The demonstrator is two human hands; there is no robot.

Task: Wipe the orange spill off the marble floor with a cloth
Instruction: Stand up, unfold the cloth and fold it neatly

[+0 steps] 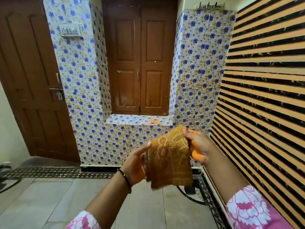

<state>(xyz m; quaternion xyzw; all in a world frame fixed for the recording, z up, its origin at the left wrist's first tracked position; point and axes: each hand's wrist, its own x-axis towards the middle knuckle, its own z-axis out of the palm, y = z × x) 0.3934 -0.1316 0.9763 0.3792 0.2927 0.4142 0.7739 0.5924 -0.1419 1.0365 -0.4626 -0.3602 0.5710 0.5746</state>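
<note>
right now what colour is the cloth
Mustard orange with a woven pattern, head view.

Mustard-orange patterned cloth [170,156], blue-flowered white wall tiles [82,96], brown doors [140,63], orange-black striped wall [264,96], seemingly grey floor [49,204]

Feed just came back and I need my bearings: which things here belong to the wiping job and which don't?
Job:
- orange cloth, held up by left hand and right hand
- marble floor; no spill visible there

Not job:
- brown door
- wooden shutters
- switch panel
- striped wall
</note>
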